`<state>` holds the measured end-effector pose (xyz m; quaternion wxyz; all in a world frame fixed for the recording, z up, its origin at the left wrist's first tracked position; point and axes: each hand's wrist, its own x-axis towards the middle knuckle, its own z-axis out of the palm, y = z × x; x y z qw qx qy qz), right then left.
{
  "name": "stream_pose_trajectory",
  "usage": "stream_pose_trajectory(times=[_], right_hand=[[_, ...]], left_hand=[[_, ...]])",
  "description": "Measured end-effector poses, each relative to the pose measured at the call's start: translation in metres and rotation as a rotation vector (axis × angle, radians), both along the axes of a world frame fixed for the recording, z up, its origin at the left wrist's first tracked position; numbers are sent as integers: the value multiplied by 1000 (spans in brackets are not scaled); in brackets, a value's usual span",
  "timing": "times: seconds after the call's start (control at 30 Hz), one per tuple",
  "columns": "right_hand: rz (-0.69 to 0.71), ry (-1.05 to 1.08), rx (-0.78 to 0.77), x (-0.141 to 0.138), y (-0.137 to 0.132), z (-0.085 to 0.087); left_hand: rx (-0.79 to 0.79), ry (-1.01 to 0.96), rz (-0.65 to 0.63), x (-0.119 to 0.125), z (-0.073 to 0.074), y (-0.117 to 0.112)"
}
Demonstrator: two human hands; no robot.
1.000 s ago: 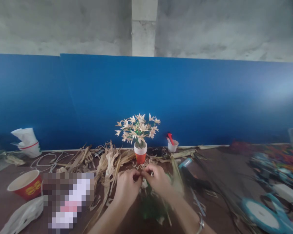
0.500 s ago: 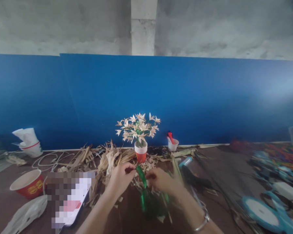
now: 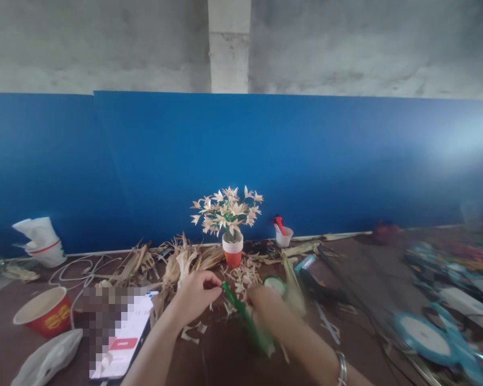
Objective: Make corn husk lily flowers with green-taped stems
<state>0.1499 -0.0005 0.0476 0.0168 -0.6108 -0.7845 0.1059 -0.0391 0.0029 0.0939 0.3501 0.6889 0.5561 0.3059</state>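
Note:
My left hand [image 3: 195, 294] pinches the upper end of a green tape strip [image 3: 241, 313] that runs down and to the right. My right hand [image 3: 271, 311] is smeared by motion; it sits at the strip's lower end beside a round green tape roll [image 3: 274, 284], and its fingers cannot be made out. Just behind my hands lie pale husk scraps [image 3: 241, 276], and an orange-and-white pot of husk flowers [image 3: 230, 225] stands at the blue wall.
Dried husks [image 3: 173, 262] pile at centre left. A red paper cup [image 3: 42, 311], stacked white cups [image 3: 40, 238], a white bag [image 3: 44, 356] and a phone [image 3: 123, 338] lie left. A small cup with a red tool [image 3: 284, 234] and a blue reel [image 3: 426, 338] sit right.
My hands were pinched together over the husk piece; they have drawn apart, a green strip now stretches between them, and the right hand has swung down and right.

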Motion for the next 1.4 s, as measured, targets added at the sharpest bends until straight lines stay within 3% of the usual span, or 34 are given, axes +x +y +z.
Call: stream_pose_trajectory(times=[0.17,0.37,0.47,0.6,0.77,0.87,1.07,1.2,1.4], right_hand=[[78,-30,-72,-9,-16,-1],[176,-181,-103,-18,-6,2],[190,-131,-110,-13,-1,14],[245,116,-73,-1,18,41],[286,311,-406,19,48,64],[239,282,-433,37,49,68],[220,442,-498,70,37,68],[93,630,-470,81,33,59],[-49,1306,-567,62,6,34]], left_hand=[[-16,-4,-23,-1,-2,2],[5,-8,-31,-2,-2,3],[10,-11,-12,-2,-1,3],[-13,-56,-9,-1,0,4],[-48,-141,-32,1,0,4],[-44,-137,-43,0,1,4],[-17,-104,-65,0,9,-1],[37,-94,-37,1,7,1],[76,-106,51,1,-4,10]])
